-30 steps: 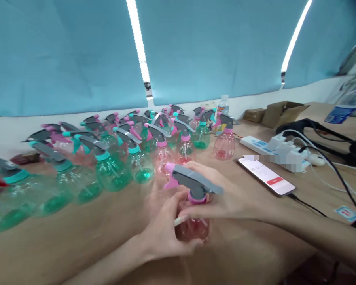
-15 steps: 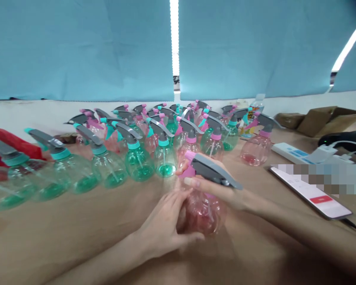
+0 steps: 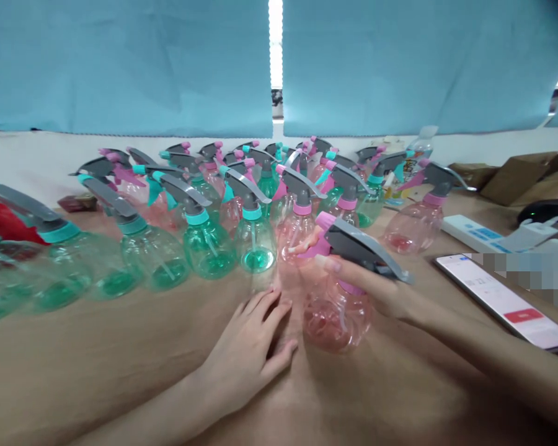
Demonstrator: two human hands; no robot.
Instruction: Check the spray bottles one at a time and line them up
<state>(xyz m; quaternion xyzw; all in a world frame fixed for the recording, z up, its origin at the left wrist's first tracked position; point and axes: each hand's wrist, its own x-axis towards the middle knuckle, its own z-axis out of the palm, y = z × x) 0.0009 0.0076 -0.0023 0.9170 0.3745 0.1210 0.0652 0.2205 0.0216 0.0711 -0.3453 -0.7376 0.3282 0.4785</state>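
A pink see-through spray bottle (image 3: 337,325) with a grey and pink spray head stands nearly upright over the table just right of the middle. My right hand (image 3: 369,282) is wrapped round its neck and pink trigger; the palm side is partly hidden behind the grey head. To the left of the bottle, my left hand (image 3: 246,347) rests on the wooden table (image 3: 134,365) with its fingers apart and holds nothing. A small gap separates its fingertips from the bottle. Just beyond the hands stands a clear green bottle (image 3: 255,251) with a turquoise collar.
Several more green and pink spray bottles fill the left and back. Another pink bottle (image 3: 413,226) stands alone at the right. Beside my right forearm lie a phone (image 3: 506,303) and a white power strip (image 3: 474,232). A cardboard box (image 3: 525,176) is at the back right.
My left hand has let go of the pink bottle's body and now lies apart from it. My right hand has carried the bottle a little to the right. The view has shifted slightly.
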